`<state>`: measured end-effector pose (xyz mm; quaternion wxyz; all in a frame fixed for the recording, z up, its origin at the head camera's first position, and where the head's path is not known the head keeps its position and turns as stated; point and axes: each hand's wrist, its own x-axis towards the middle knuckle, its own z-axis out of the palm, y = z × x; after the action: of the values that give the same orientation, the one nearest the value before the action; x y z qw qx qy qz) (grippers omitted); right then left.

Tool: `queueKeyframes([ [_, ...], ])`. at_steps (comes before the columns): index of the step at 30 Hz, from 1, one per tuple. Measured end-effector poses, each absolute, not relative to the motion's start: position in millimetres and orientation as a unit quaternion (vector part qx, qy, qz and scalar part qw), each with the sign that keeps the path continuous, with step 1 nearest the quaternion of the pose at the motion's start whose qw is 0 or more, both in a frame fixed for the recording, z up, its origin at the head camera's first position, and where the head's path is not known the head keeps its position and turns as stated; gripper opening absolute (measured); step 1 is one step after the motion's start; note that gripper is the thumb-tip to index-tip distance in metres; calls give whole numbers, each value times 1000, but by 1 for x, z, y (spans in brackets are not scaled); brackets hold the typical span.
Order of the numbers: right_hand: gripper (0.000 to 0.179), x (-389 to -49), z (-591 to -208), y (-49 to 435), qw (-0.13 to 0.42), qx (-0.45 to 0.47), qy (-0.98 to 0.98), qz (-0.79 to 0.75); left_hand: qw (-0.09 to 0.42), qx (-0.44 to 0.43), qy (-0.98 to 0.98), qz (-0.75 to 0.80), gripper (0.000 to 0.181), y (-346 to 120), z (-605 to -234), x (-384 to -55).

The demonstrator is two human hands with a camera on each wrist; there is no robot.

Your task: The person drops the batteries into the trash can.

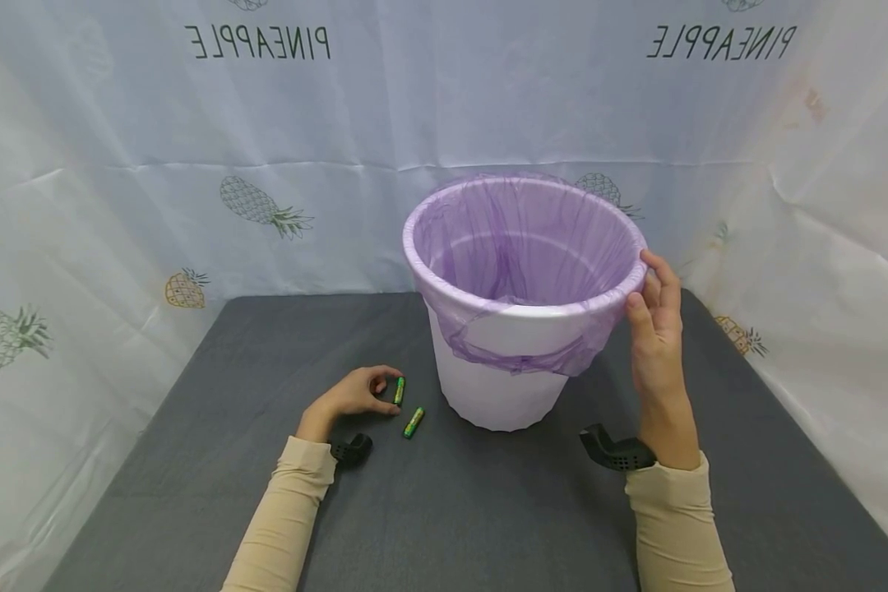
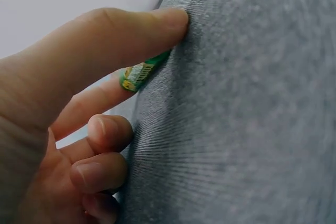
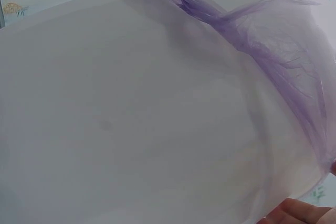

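Observation:
A white trash can (image 1: 499, 390) stands on the dark table, lined with a purple plastic bag (image 1: 518, 362) folded over its rim. My right hand (image 1: 659, 329) holds the can's rim at the right side, thumb in front and fingers further back. In the right wrist view, the can's white wall (image 3: 131, 103) fills most of the picture. To the left of the can, my left hand (image 1: 355, 390) pinches a green battery (image 1: 400, 390) between thumb and index finger, low at the tabletop. The left wrist view shows the battery (image 2: 137, 74) partly behind the thumb. A second green battery (image 1: 413, 423) lies close by.
The dark grey table (image 1: 518, 510) spreads out under both forearms. White curtains (image 1: 355, 107) with pineapple prints hang behind and at both sides. A black wrist camera mount (image 1: 617, 452) sits on the right wrist, another mount (image 1: 351, 450) on the left.

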<state>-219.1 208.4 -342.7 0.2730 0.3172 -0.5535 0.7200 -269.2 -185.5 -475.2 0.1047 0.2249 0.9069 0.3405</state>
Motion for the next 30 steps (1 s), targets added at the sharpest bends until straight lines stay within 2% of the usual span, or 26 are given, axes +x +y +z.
queueKeyframes([
  [11,41,-219,-342,209,270,317,-554,721,78,208,909,354,52,-182,-479,-271],
  [30,42,-219,-343,210,272,324,-557,715,73,193,903,376,47,-185,-474,-267],
])
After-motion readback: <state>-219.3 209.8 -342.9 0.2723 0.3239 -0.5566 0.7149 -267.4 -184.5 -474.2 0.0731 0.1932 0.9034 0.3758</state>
